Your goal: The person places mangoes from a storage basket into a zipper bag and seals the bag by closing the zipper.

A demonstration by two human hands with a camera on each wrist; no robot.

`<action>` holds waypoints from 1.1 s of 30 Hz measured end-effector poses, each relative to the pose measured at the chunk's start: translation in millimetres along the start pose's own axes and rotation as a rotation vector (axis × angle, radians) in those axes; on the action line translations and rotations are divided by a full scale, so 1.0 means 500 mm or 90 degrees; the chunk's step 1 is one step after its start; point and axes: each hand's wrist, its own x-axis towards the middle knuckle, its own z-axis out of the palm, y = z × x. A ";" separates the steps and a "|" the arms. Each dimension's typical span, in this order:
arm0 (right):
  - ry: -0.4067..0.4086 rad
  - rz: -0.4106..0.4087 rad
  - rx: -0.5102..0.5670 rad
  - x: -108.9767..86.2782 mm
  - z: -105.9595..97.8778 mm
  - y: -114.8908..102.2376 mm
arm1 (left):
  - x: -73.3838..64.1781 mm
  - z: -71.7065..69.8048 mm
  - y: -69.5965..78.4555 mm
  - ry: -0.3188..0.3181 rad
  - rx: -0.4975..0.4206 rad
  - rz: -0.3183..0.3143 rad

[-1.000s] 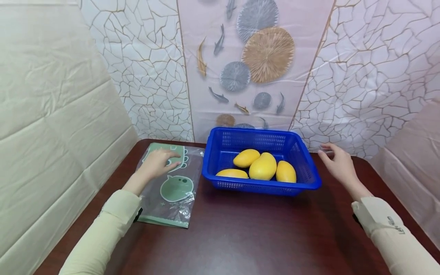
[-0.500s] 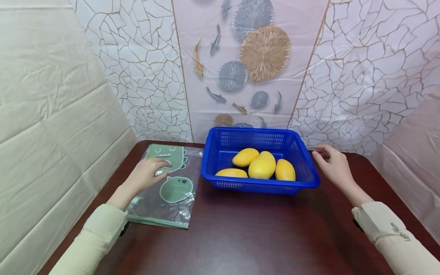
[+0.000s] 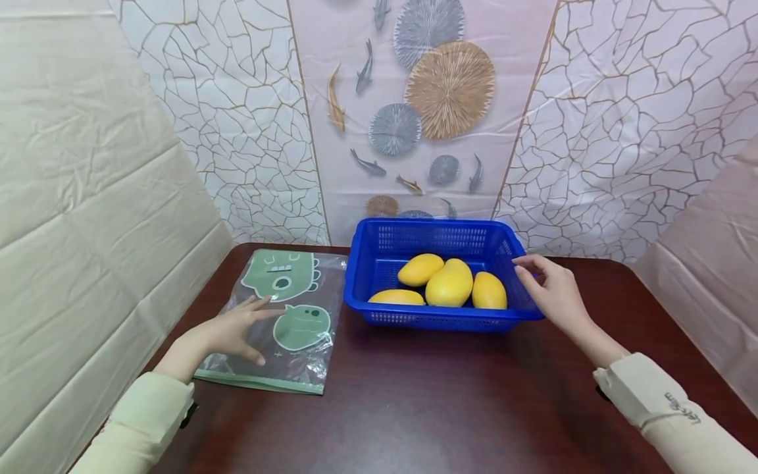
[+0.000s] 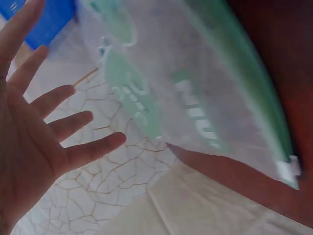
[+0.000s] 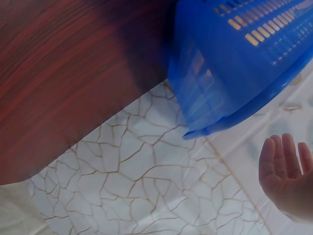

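Note:
A clear zip bag (image 3: 296, 368) with green cartoon prints lies flat on the left of the table; its green zip edge and white slider (image 4: 288, 169) show in the left wrist view. My left hand (image 3: 227, 332) is spread over the bag's left part, fingers apart and holding nothing. A blue plastic basket (image 3: 438, 317) holds several yellow mangoes (image 3: 449, 283). My right hand (image 3: 553, 289) overlaps the basket's right rim in the head view, fingers slightly bent and nothing in them. In the right wrist view that hand (image 5: 286, 178) appears beside the basket's outer wall (image 5: 220, 73).
The dark red wooden table (image 3: 403, 408) extends in front of the basket. Behind it hangs a patterned cloth (image 3: 414, 164) with fish and round motifs. Pale cloth (image 3: 106, 197) walls off the left side, and another cloth (image 3: 710, 276) the right.
My left hand has moved toward me and to the left over the bag, its fingers spreading. My right hand has moved left to the basket's right rim. Bag and basket stay in place.

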 end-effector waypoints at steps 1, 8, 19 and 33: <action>-0.003 0.000 0.002 -0.003 0.001 -0.004 | -0.004 0.003 -0.001 -0.018 -0.006 -0.007; -0.026 -0.011 0.022 -0.016 0.008 -0.030 | -0.023 0.036 -0.004 -0.090 -0.040 -0.057; -0.043 -0.042 0.047 -0.029 0.023 -0.065 | -0.016 0.055 0.002 -0.139 -0.055 -0.077; -0.109 -0.078 0.074 -0.046 0.063 -0.130 | 0.007 0.064 0.002 -0.052 0.027 0.020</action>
